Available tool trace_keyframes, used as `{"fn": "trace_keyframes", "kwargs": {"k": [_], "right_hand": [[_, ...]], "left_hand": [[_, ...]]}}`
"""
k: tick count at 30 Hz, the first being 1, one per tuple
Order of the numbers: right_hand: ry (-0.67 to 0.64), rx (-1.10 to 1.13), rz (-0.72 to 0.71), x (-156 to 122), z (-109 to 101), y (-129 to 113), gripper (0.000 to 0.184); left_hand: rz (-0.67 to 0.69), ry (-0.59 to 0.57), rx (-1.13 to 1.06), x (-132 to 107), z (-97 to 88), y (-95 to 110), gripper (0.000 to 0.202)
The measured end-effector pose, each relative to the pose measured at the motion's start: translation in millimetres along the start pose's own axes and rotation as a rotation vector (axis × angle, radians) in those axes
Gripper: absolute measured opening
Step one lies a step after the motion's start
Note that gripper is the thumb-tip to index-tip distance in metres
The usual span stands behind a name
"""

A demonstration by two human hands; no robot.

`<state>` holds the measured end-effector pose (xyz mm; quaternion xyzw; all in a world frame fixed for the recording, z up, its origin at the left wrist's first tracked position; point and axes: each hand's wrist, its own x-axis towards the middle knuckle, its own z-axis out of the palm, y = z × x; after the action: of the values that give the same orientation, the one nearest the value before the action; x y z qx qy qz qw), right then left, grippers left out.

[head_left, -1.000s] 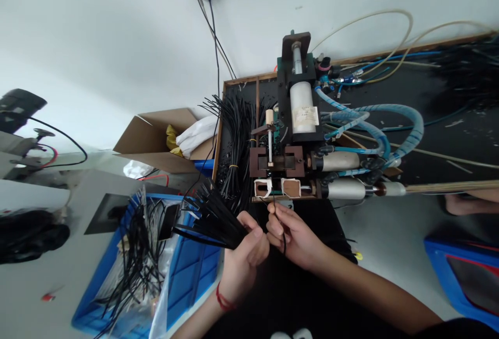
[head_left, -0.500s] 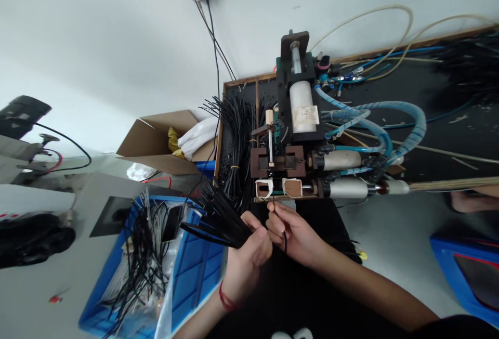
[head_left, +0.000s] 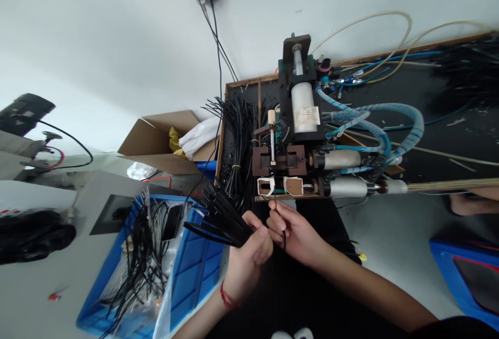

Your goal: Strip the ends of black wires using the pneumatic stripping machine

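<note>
My left hand is closed round a thick bundle of black cables, whose ends fan out to the upper left. Beside it, my right hand pinches a single black cable between thumb and fingers. That cable's upper end reaches up to the gap between two brown jaw blocks with white edges, the left one and the right one. They sit at the front of a pneumatic machine with a white upright cylinder. Whether the cable's tip touches the machine is too small to tell.
Banded bundles of black cables lie in a wooden-edged tray left of the machine. A blue crate with loose cables stands at lower left, behind it an open cardboard box. Blue hoses loop at right. A person's bare foot shows at far right.
The view has shifted slightly, so the scene sits a little to the right. Both hands keep their hold and hardly move relative to the machine.
</note>
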<state>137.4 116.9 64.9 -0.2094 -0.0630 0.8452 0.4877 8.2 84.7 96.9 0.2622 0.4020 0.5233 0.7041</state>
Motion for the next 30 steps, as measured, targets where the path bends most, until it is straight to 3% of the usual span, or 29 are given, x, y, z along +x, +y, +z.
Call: {"fn": "trace_keyframes", "kwargs": {"k": [30], "right_hand": [[0.026,0.001,-0.005,0.5,0.6,-0.5,0.029]], "left_hand": [[0.010,0.001,-0.002,-3.0,2.2,0.0,0.028]]}}
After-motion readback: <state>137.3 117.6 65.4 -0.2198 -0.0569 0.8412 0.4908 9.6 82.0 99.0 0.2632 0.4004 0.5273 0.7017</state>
